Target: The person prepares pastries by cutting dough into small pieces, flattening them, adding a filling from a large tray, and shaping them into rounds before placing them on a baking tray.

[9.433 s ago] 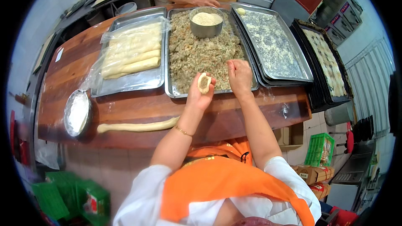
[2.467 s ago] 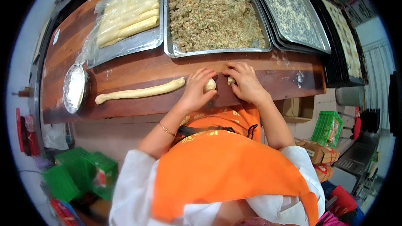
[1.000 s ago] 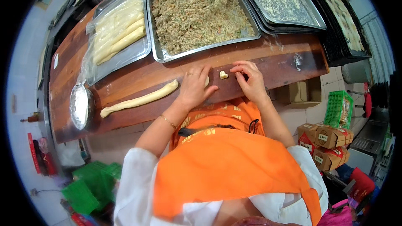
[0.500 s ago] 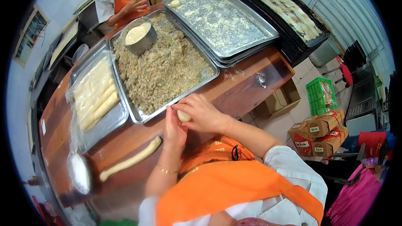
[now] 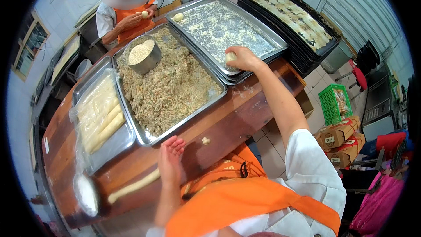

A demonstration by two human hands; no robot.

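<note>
My right hand reaches over the near corner of a metal tray dusted with pale crumbs. Its fingers are closed around a round dough ball. Over the table's near side, my left hand is held palm up with fingers apart and holds nothing. Partly behind that hand lies a dough rope on the wood. A small dough scrap sits to its right. Another dough ball rests at the crumb tray's far left corner. Between the trays and me stretches the wooden table.
Left of the crumb tray is a tray of minced filling with a metal pot of grains. Dough rolls lie under plastic, near a bowl of white powder. Dark baking trays are stacked far right. A co-worker handles dough opposite.
My hands have parted. The right one has carried the dough ball away to the crumb tray, while the left stays near the table edge and has opened. A dough scrap now shows on the wood.
</note>
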